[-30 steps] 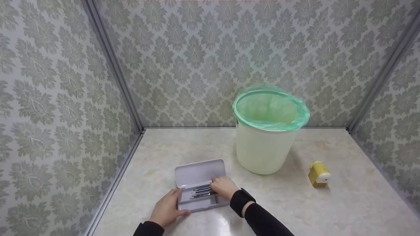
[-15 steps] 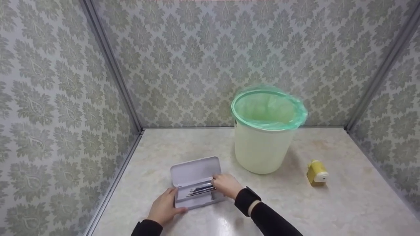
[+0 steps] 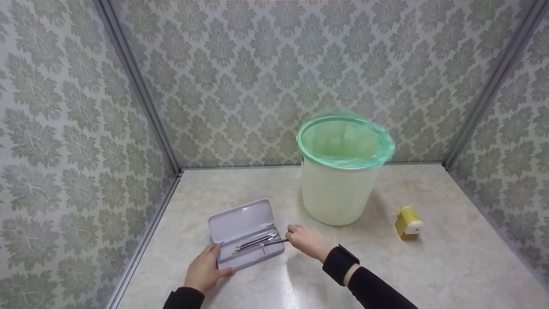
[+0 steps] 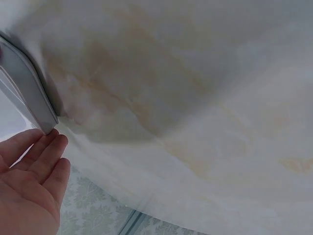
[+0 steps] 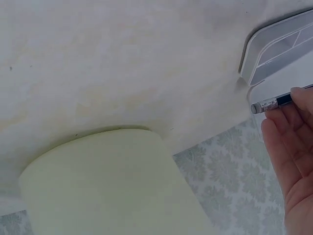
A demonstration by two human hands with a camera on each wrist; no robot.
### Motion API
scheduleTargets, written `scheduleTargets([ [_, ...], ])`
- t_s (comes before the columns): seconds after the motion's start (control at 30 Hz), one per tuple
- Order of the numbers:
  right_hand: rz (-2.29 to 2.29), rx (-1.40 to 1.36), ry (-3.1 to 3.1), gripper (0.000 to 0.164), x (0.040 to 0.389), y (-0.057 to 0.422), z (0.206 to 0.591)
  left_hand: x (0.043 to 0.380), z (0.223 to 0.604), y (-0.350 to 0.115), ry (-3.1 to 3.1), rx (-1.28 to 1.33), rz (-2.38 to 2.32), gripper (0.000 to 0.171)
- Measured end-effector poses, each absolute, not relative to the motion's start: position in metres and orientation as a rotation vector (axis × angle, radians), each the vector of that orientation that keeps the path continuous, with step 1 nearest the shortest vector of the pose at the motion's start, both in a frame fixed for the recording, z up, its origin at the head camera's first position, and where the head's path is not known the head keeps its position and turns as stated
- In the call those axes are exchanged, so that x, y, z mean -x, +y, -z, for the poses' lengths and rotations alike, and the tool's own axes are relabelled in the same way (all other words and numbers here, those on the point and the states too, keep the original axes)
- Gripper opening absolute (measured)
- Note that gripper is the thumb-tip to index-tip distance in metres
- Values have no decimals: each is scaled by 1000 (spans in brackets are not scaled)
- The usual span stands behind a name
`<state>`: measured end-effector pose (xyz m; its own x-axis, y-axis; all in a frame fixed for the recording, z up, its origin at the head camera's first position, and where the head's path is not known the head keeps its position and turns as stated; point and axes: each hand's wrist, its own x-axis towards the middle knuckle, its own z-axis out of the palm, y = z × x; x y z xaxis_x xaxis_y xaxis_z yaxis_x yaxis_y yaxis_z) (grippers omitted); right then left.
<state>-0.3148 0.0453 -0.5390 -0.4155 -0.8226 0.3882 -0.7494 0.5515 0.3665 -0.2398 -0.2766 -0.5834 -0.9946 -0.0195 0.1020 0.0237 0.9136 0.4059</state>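
A pale grey pencil case [image 3: 240,222] lies with its lid raised on the table, several dark pencils [image 3: 249,246] inside it. At its left end my left hand [image 3: 202,270] grips the case, thumb along the front side. In the left wrist view the fingertips touch the corner of the case [image 4: 30,88]. My right hand [image 3: 309,243], just beyond the right end, pinches a dark pencil [image 5: 284,99] near its eraser end. In the head view that pencil stretches left over the case's edge, toward the other pencils.
Behind the right hand stands a cream waste bin [image 3: 336,197] with a green bag [image 3: 373,156] folded over its rim. A yellow and white pencil sharpener [image 3: 408,224] sits farther right. Patterned walls [image 3: 257,86] border the table [image 3: 343,270] at the back and sides.
My right hand has drawn back to the right out of the case, pulling a pencil with it. The left hand keeps its grip on the left end, as the case turns slightly.
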Motion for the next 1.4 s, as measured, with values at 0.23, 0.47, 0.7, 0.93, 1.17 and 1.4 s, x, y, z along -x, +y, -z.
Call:
scheduleTargets([
  [0.23, 66, -1204, -2240, 16, 309, 77, 537, 244, 583, -286, -3002, -86, 605, 92],
  [0.47, 18, -1147, -2260, 14, 298, 107, 540, 244, 581, -291, -2966, -78, 587, 90],
  [0.7, -13, -1062, -2337, 11, 288, 134, 541, 248, 580, -296, -2999, -144, 565, 94],
  [0.93, -47, -1000, -2396, 10, 280, 160, 539, 248, 580, -299, -2973, -152, 569, 94],
  [1.17, -61, -954, -2440, 11, 274, 173, 536, 247, 580, -296, -2997, -180, 552, 96],
  [1.4, -89, -930, -2456, 12, 270, 182, 535, 246, 575, -285, -2993, -180, 476, 91],
])
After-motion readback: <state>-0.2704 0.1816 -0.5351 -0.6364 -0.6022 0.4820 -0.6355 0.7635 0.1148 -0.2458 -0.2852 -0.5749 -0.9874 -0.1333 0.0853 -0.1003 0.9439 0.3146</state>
